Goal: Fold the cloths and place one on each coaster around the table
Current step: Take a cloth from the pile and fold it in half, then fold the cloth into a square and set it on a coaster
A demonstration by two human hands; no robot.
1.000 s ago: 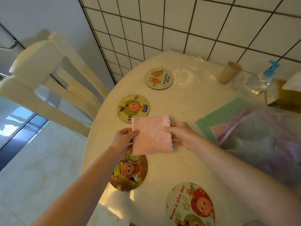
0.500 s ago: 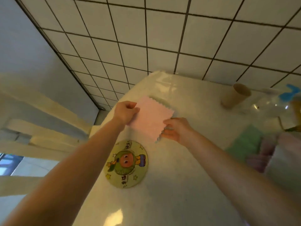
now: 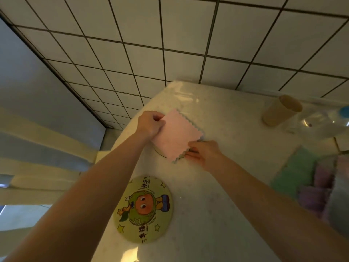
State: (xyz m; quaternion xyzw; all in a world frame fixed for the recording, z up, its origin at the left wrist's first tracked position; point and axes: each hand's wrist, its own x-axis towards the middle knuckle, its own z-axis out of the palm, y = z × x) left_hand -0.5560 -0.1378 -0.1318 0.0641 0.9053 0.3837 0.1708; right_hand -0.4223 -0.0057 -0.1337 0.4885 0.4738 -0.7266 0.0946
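L hand (image 3: 150,124) grips the far-left corner of the folded pink cloth (image 3: 176,134), fingers curled over its edge w/ thumb tucked against the fabric. R hand (image 3: 203,153) pinches the near-right corner of the same cloth, fingertips (image 3: 189,149) on the scalloped edge, rest of the hand low on the table (image 3: 217,205). So the cloth sits between the two hands, held at opposite corners, tilted diamond-wise. It lies over a coaster (image 3: 160,153) near the table's far-left edge; only a thin dark arc of that coaster's rim shows under the cloth's near-left side, rest is covered. Whether the cloth is flat down on it or a bit lifted can't be told.

Both forearms reach in from the near edge, bare.

Nearer the person, along the left edge, a 2nd coaster (image 3: 143,209) w/ a cartoon green fruit figure lies bare, apart from the cloth. On the right side of the table, a pile of unfolded cloths (image 3: 302,178), green w/ purple and pinkish ones overlapping, blurred. At the far-right, a tan paper cup (image 3: 281,110) lies tipped, w/ a clear bottle (image 3: 321,123) w/ blue top just beside it, blurry. White tiled wall (image 3: 170,44) behind the table's far edge; pale chair slats (image 3: 47,137) off the left edge.
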